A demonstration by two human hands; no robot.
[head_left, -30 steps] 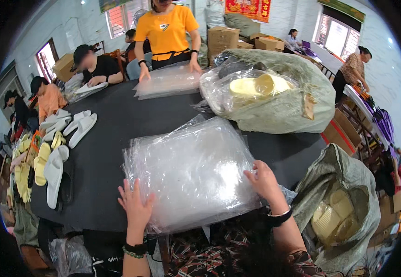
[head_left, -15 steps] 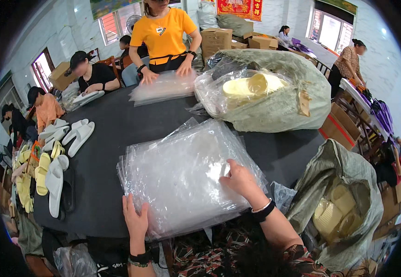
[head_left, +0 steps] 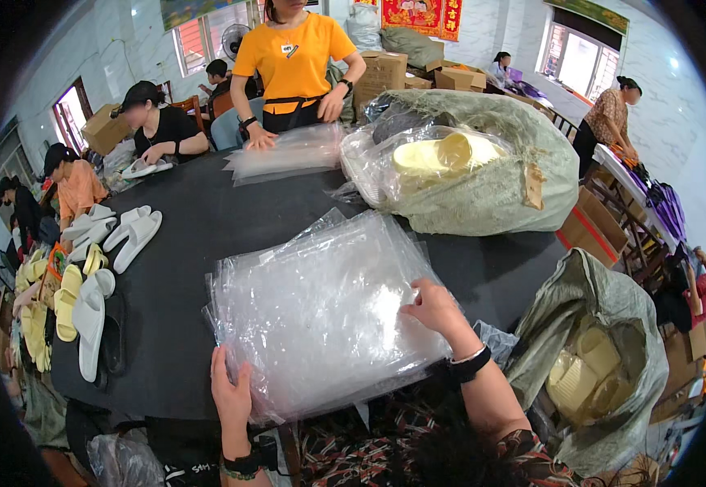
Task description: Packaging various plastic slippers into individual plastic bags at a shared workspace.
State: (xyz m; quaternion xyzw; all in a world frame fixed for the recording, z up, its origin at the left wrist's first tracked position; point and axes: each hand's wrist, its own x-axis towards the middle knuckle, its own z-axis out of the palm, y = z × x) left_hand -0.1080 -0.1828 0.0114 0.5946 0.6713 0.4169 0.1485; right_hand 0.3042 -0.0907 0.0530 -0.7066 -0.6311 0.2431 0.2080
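A thick stack of see-through plastic bags (head_left: pixel 328 312) lies on the black table in front of me, its sheets slightly uneven at the edges. My left hand (head_left: pixel 232 393) rests along the stack's left near edge, fingers stretched and thumb apart. On the opposite side, my right hand (head_left: pixel 436 309) is at the stack's right edge, with bent fingers and the thumb apart from them; nothing shows in its grip. Both wrists carry dark bands. Across the table, a person in an orange shirt has one hand (head_left: pixel 261 138) on a smaller pile of plastic bags (head_left: pixel 284 158).
A large woven sack (head_left: pixel 523 162) with bagged yellow slippers (head_left: pixel 450 154) lies at the far right of the table (head_left: pixel 166 325). An open sack (head_left: pixel 637 325) of yellow slippers stands by my right arm. White slippers (head_left: pixel 93 316) line the table's left side, where other people sit.
My right hand has shifted slightly right toward the stack's edge, and my left hand slightly left and down. The person opposite has lifted one hand off their pile.
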